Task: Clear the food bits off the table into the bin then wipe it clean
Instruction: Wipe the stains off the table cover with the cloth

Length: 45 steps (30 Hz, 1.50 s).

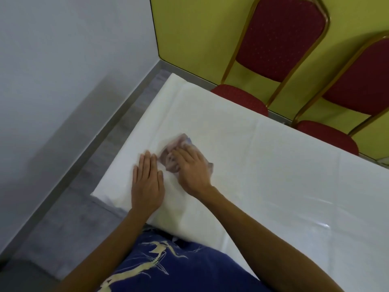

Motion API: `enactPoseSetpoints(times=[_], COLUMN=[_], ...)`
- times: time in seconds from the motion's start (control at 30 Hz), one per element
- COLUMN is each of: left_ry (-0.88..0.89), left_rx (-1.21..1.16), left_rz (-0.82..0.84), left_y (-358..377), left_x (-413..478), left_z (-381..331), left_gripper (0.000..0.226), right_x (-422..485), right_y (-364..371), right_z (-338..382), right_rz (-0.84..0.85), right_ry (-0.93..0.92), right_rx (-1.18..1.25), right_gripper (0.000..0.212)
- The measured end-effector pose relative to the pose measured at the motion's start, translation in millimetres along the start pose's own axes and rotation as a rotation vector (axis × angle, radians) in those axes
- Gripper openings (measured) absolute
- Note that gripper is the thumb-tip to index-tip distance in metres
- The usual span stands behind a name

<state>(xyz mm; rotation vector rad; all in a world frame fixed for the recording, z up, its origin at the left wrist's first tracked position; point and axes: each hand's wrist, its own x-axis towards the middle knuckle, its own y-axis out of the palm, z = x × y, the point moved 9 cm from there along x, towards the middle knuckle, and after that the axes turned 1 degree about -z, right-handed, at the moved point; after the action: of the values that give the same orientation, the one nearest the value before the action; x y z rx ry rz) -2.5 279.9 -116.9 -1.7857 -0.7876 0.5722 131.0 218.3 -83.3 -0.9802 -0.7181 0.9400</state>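
Nearest me I see my blue printed shirt (168, 268); past it, my left hand (147, 182) lies flat on the white-covered table (273, 175), fingers straight and together, holding nothing; just beside it my right hand (192, 169) presses down on a blurred pinkish cloth (174, 148), fingers spread over it; beyond the far edge stand two red chairs (273, 60) against a yellow-green wall (189, 28).
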Motion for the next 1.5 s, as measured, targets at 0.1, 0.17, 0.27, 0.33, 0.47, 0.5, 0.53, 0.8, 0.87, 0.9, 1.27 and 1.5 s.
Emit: enactPoseSetpoints(times=[0.1,0.17,0.27,0.33,0.47,0.5,0.53,0.8,0.87,0.9,1.27,1.5], left_ry=[0.028,0.032,0.026,0.018,-0.025,-0.034,-0.038,0.023,0.032,0.031,0.055,0.039], left_rx=[-0.017,-0.040,-0.047,-0.049,-0.039,-0.031,-0.022,0.028,0.014,0.008,-0.062,0.011], left_rz=[-0.001,-0.002,0.011,0.027,0.052,0.052,0.053,0.086,0.089,0.096,-0.087,-0.043], left_y=[-0.6,-0.3,1.2,0.7,1.2,1.3,1.8,2.7,1.4,1.4,-14.7,-4.1], left_x=[0.0,0.8,2.8,2.3,5.3,5.1,4.7,3.6,4.5,4.3,28.5,46.9], left_z=[0.0,-0.5,0.0,0.5,1.0,1.0,1.5,3.7,2.3,2.2,-5.3,12.3], left_gripper=[0.059,0.059,0.060,0.060,0.062,0.062,0.062,0.066,0.067,0.067,0.052,0.060], right_x=[13.7,29.2,47.1,45.8,45.6,45.9,43.6,24.0,43.3,51.3,53.2,64.2], right_y=[-9.7,-30.3,-69.5,-84.1,-60.8,-54.3,-45.5,-5.2,-26.4,-37.4,-17.1,-7.1], right_z=[-11.8,-52.6,-140.0,-183.3,-145.7,-118.6,-91.0,-4.5,-46.5,-71.1,-38.1,-16.1], right_rz=[0.080,0.084,0.021,-0.055,-0.126,-0.166,-0.186,0.016,0.010,0.018,-0.015,-0.054], right_ry=[-0.118,-0.014,0.298,0.541,0.671,0.612,0.538,0.039,0.168,0.253,0.517,0.178], right_rx=[-0.068,-0.107,-0.082,-0.057,-0.002,0.013,0.038,-0.024,-0.083,-0.104,-0.045,-0.078], right_gripper=[0.067,0.069,0.065,0.070,0.058,0.054,0.052,0.069,0.072,0.072,0.055,0.063])
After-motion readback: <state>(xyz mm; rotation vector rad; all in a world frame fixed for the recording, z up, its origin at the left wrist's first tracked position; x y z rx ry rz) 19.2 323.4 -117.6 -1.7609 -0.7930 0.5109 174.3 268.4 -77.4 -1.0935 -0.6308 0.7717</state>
